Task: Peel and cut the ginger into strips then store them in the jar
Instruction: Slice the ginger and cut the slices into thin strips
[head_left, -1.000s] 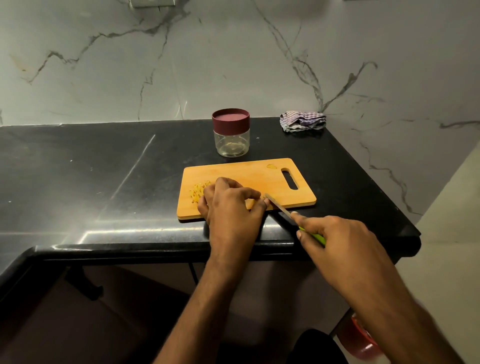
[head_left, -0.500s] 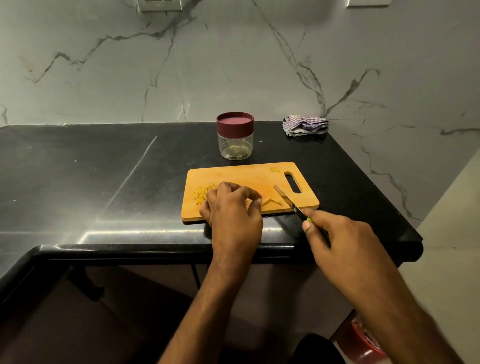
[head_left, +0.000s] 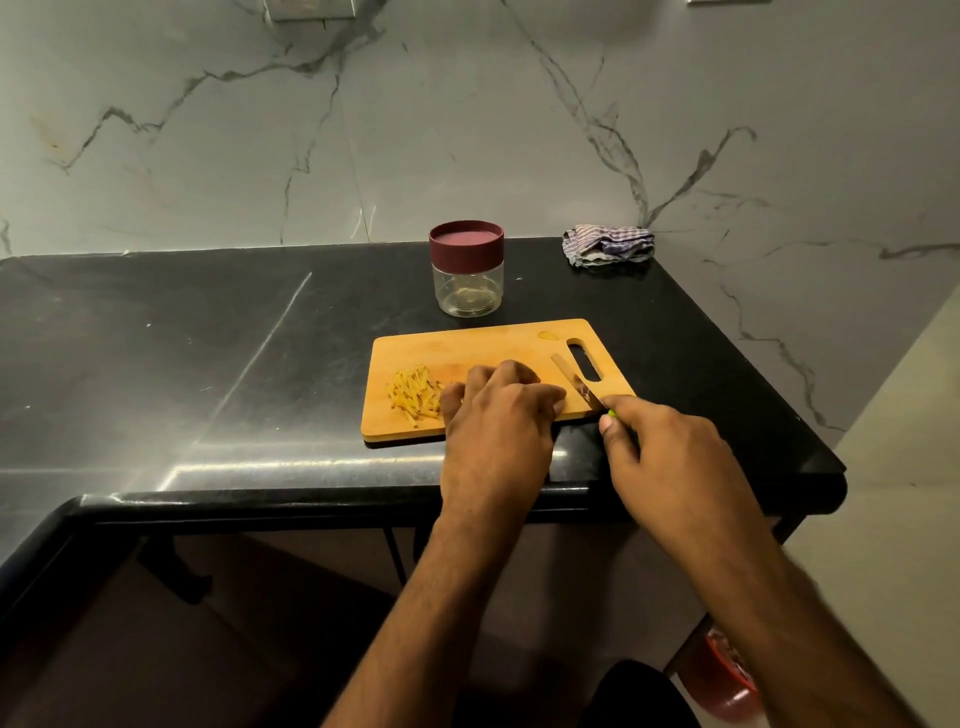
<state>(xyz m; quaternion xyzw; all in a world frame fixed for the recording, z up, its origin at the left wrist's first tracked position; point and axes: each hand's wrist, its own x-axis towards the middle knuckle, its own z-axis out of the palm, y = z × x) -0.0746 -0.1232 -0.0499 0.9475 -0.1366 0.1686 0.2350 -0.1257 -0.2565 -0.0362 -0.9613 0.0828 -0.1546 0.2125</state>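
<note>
A wooden cutting board (head_left: 467, 343) lies on the black counter. A pile of yellow ginger strips (head_left: 413, 395) sits on its left part. My left hand (head_left: 498, 410) rests on the board's middle, right of the pile. Its fingers are curled down over a bit of ginger, which they hide. My right hand (head_left: 670, 457) grips the green handle of a knife (head_left: 576, 382) at the board's near right corner. The blade lies low over the board beside the handle slot. Behind the board stands a clear jar (head_left: 467, 291), closed with a maroon lid.
A crumpled checked cloth (head_left: 608, 245) lies at the counter's back right corner against the marble wall. The counter edge (head_left: 363, 499) runs just below the board. A red object (head_left: 727, 680) sits on the floor at lower right.
The knife has drawn back to the right, away from my left hand. My left hand has slid right over the freshly cut pieces, leaving the strip pile uncovered.
</note>
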